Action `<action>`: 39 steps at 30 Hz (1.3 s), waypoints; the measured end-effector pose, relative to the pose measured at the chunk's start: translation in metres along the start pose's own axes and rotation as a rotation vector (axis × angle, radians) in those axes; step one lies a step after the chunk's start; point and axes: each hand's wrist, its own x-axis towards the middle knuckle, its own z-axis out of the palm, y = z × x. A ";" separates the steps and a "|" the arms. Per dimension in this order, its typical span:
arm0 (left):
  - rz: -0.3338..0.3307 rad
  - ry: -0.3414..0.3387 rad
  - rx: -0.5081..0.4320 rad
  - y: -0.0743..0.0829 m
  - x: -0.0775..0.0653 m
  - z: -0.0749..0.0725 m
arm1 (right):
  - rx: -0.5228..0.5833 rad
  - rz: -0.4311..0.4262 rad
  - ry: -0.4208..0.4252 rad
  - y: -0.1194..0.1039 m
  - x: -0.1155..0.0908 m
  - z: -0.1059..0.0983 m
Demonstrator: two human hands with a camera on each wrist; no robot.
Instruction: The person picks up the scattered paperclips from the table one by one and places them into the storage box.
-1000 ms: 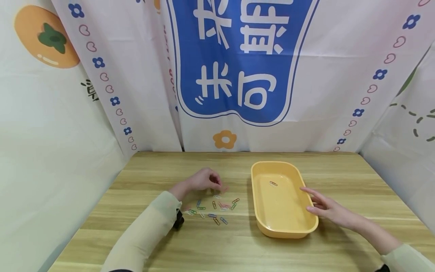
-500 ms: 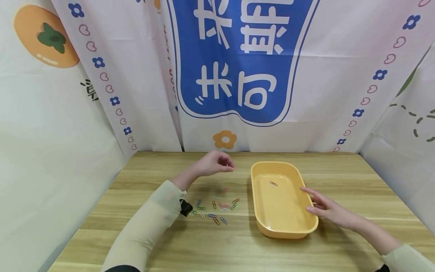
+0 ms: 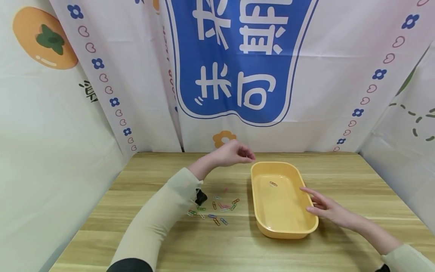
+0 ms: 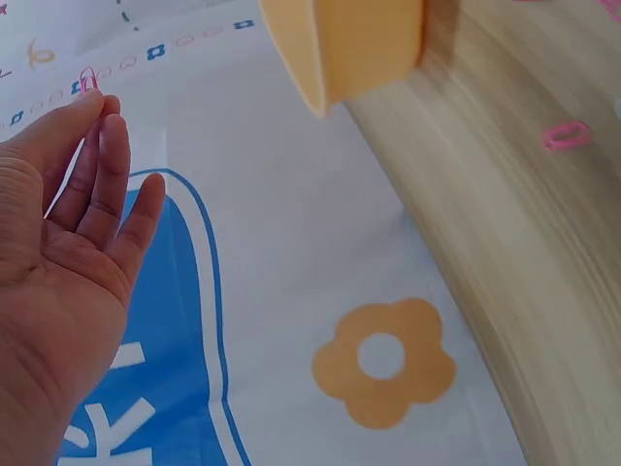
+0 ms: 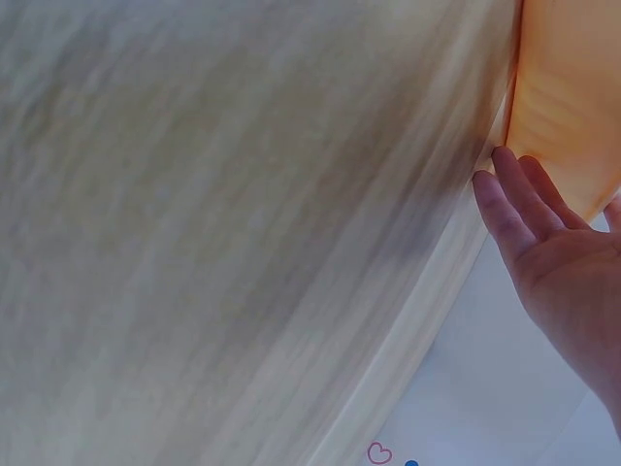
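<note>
My left hand (image 3: 231, 154) is raised near the back left corner of a yellow plastic basin (image 3: 256, 211). Between its thumb and fingertips it pinches a pink paper clip (image 4: 89, 80), plain in the left wrist view. My right hand (image 3: 327, 210) touches the basin's right rim, its fingers fairly straight along the side; the right wrist view has them against the outer wall. An orange-brown paper clip (image 3: 273, 183) lies inside the basin with a pale one beside it.
Several coloured paper clips, among them a blue paper clip (image 3: 223, 221) and a green paper clip (image 3: 233, 206), lie scattered on the wooden table (image 3: 204, 249) left of the basin. A printed cloth (image 3: 153, 94) hangs behind the table's back edge.
My left hand has lifted from the scattered clips and moved back and right toward the basin, pinching the pink paper clip. The right hand and the basin have stayed in place.
</note>
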 end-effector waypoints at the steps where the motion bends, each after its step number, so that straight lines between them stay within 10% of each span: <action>1: -0.003 0.000 -0.002 0.002 0.004 0.000 | 0.002 0.002 0.001 0.000 0.000 0.000; 23: -0.099 0.021 -0.056 -0.008 0.066 0.071 | 0.013 0.004 -0.004 -0.001 0.000 0.000; 39: -0.057 -0.056 0.173 -0.018 0.083 0.105 | 0.048 -0.056 -0.001 0.004 0.001 0.000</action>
